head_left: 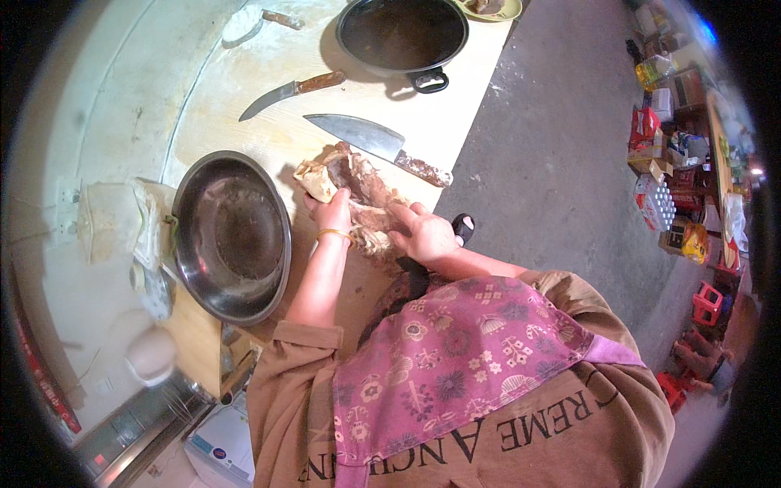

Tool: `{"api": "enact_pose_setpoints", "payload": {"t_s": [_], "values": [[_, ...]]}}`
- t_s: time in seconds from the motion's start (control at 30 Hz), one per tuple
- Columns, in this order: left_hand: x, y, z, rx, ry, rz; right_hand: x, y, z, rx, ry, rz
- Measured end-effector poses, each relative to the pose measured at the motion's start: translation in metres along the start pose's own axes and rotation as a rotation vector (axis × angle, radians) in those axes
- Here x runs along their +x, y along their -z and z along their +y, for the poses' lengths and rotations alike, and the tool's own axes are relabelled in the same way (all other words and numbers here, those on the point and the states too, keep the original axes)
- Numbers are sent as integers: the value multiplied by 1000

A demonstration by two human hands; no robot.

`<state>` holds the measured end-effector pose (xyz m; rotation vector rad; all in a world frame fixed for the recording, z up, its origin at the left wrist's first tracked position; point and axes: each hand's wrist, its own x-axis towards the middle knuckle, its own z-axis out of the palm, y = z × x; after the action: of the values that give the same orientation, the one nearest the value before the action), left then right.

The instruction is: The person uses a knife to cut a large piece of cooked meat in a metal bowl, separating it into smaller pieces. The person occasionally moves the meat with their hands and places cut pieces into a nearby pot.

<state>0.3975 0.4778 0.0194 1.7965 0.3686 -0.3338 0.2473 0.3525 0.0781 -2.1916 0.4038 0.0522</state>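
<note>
A large piece of meat on the bone [366, 177] lies at the near edge of the wooden table, pale and brown, perhaps cooked. My left hand [332, 210] grips its left end, where a pale flap sticks up. My right hand [424, 235] rests against its right side with curled fingers; whether they pinch a piece cannot be told. Just beyond the meat lies a broad-bladed knife [366, 137] with a whitish-smeared handle. A smaller curved knife [277, 100] with a wooden handle lies farther off. Left of my left hand stands an empty metal basin [280, 244].
A dark two-handled pan [403, 36] stands at the table's far side, beside a yellowish plate [497, 13] holding food. A scoop with white powder [243, 25] lies far left. Boxes and bottles [656, 140] fill shelves at right. Someone's bare legs [701, 354] show at lower right.
</note>
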Motion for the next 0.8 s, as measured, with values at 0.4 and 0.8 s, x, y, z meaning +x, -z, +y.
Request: {"api": "enact_pose_setpoints", "payload": {"t_s": [0.4, 0.8], "values": [[-1, 4, -4, -177, -97, -67, 102, 19, 59, -549, 144, -75], [-19, 0, -4, 48, -340, 132, 23, 144, -7, 80, -348, -327]]}}
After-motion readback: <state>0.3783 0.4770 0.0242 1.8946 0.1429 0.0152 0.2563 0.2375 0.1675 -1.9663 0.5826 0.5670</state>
